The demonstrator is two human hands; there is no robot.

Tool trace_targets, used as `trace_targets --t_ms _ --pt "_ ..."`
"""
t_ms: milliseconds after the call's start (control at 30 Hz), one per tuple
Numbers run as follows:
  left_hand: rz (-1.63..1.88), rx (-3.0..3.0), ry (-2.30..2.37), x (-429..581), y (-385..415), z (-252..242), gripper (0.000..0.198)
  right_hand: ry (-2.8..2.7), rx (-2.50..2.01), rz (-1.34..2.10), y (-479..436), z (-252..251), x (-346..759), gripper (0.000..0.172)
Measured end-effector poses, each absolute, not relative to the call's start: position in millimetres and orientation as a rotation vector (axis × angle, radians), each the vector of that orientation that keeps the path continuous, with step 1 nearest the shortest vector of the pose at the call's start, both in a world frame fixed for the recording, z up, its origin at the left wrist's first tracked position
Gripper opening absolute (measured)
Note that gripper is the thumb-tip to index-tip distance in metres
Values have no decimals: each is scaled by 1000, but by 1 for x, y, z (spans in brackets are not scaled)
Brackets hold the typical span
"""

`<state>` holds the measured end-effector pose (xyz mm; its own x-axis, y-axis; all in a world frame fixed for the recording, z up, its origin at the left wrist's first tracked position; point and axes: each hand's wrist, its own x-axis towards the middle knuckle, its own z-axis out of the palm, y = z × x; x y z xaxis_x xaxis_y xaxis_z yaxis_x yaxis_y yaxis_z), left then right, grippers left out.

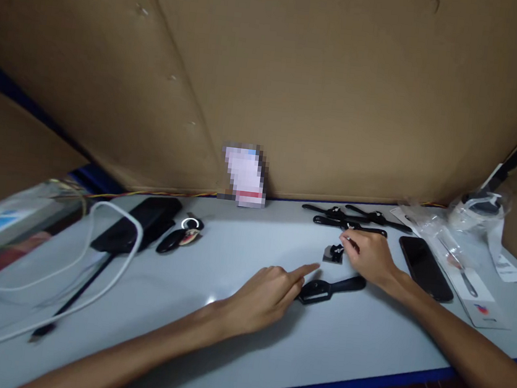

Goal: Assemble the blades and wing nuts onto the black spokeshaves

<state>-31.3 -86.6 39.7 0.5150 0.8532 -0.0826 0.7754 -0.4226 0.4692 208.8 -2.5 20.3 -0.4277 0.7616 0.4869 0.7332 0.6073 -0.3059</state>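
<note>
A black handled tool point(317, 292) with a wide slotted end and a narrow handle lies on the light table. My left hand point(268, 295) is at its wide end, index finger stretched toward a small dark piece point(334, 254); its other fingers are curled, partly hidden, and what they hold, if anything, cannot be made out. My right hand point(368, 251) is just right of the small piece, thumb and index finger pinched together above it on something too small to name. Behind it lie more black tools point(375, 217) of similar shape.
A black phone point(426, 268), clear packaging point(473, 274) and a wrapped roll point(478, 213) lie at the right. A blurred upright screen point(246, 177) leans on the cardboard wall. Left are a black box point(138, 224), keys point(178, 239) and a white cable point(140, 230).
</note>
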Motion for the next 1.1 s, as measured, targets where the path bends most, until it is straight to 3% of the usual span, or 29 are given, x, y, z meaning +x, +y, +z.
trace_targets --t_ms 200,533,667,967,1100 --pt "82 2471 1550 -19 -81 35 62 -2275 -948 171 -16 18 201 23" --pt "104 2584 1452 -26 -92 20 40 -2453 -445 176 -49 21 186 35" --pt "132 2602 1405 -29 -93 17 40 -2442 -411 192 -56 20 179 26" --pt "209 2624 1378 -31 -92 14 45 -2398 -495 380 -68 20 174 29" --pt "249 2618 1375 -32 -92 16 43 -2407 -449 303 -62 23 177 31"
